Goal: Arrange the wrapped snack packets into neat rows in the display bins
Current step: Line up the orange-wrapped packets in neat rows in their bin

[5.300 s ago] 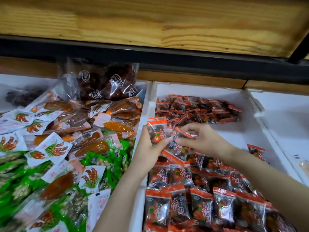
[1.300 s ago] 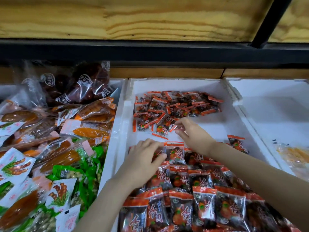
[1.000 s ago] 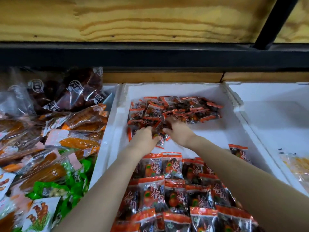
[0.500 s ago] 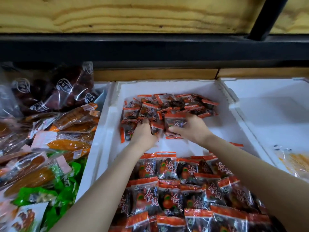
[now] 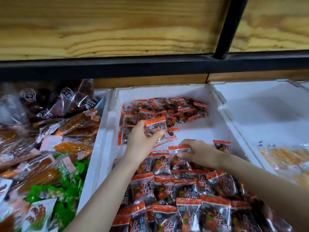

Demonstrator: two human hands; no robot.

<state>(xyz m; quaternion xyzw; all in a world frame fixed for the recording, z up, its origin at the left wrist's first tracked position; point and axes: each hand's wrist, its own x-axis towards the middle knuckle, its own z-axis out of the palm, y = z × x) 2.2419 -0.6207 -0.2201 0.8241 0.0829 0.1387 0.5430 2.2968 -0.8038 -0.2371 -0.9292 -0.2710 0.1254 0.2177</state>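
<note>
**Two hands, two packets, a bin half tidy**

The left hand [image 5: 142, 141] curls round the left packet [image 5: 155, 126]. The thumb is on the near side and the fingers are on the far side. It holds the packet up over the back half of the bin [image 5: 200, 131]. More packets may be tucked under it, but I cannot tell. The right hand [image 5: 200, 154] pinches the right packet [image 5: 179, 149] by its orange top strip. It holds it low, at the far end of the rows [image 5: 175, 190].

These packets look very light. The wrap is thin, shiny plastic, so it may crinkle and slip. The dark fruit inside looks soft and lumpy, so a packet will bend and is not likely to break. I think the flat orange strip at the top is the best place to hold, because it is stiff and has no fruit in it. Holding both side edges should work too. Squeezing the middle could squash the fruit.

Now the counting:
- **In the hands:** I can see one packet in each of the two hands.
- **Rows:** three rows show, and the nearest one is cut off at the bottom edge.
- **Pile:** the pile [image 5: 167, 109] at the back is too jumbled to count, but it has more than ten packets.
- **Stray:** one stray packet [image 5: 222, 146] lies alone by the right wall.
- **Bins:** two white bins are plain to see, this one and the right bin [image 5: 267, 118].
- **Yellow bags:** the right bin holds a few yellow bags [image 5: 287, 158].
- **Left bags:** to the left is a heap of orange, green and dark bags [image 5: 73, 128], too many to count.
</note>
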